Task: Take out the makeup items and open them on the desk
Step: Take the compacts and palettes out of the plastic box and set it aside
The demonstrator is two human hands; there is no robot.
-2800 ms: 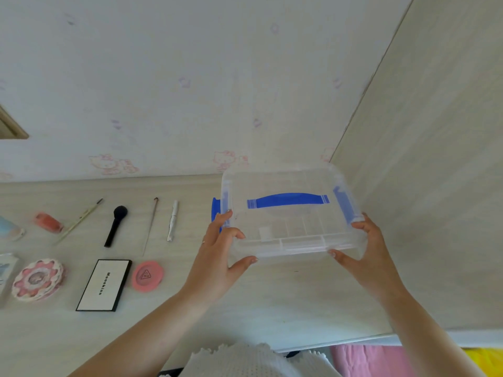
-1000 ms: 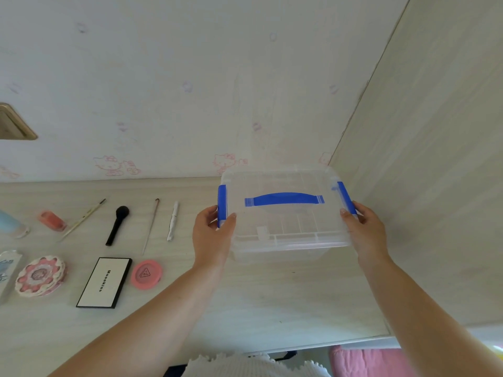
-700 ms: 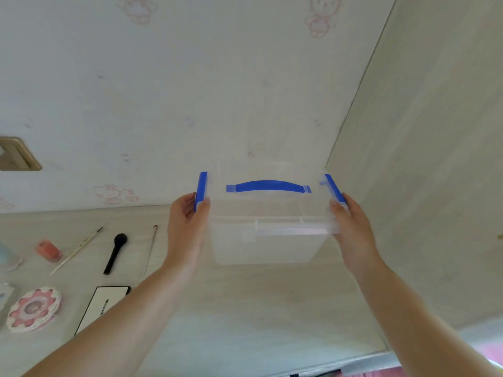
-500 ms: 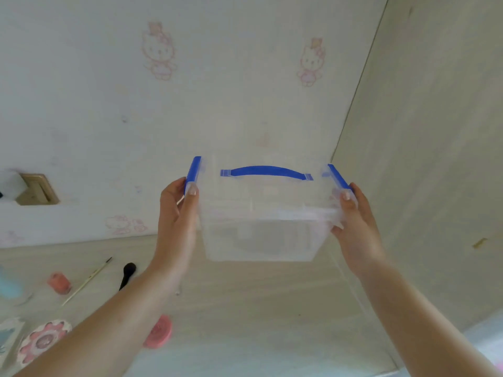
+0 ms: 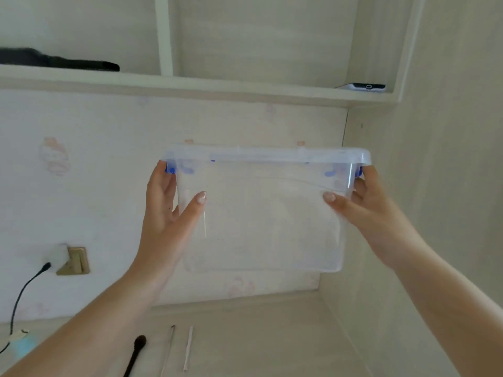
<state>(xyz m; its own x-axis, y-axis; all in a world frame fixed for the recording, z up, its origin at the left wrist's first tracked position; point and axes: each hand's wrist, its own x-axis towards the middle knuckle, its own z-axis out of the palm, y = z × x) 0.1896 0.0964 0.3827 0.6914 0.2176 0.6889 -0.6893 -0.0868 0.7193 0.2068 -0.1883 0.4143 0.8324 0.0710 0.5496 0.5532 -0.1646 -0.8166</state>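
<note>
Both hands hold the clear plastic box (image 5: 261,213) up in the air, well above the desk (image 5: 245,336) and just below the shelf (image 5: 190,87): the left hand (image 5: 166,213) grips its left end with the thumb across the front wall, and the right hand (image 5: 364,210) grips the right end in the same way. The box looks empty, its lid (image 5: 266,155) is on, and the blue clips (image 5: 170,169) sit at both ends under the fingers. On the desk, below the box and to its left, lie a black brush (image 5: 136,355) and two thin sticks (image 5: 187,346) that I cannot name for sure; other makeup items are not in view now. I judge that the step is to put the empty box away, perhaps onto the shelf, so the desk stays free for opening the items. To do this well, keep the box level and the two grips equal, because the smooth plastic can slip. Lift it until its bottom passes over the front edge of the shelf, then slide it in. A phone-like device (image 5: 362,86) lies on the shelf above the right end of the box and a dark object (image 5: 60,61) far to the left, so aim between them and let go only when the box rests fully
</note>
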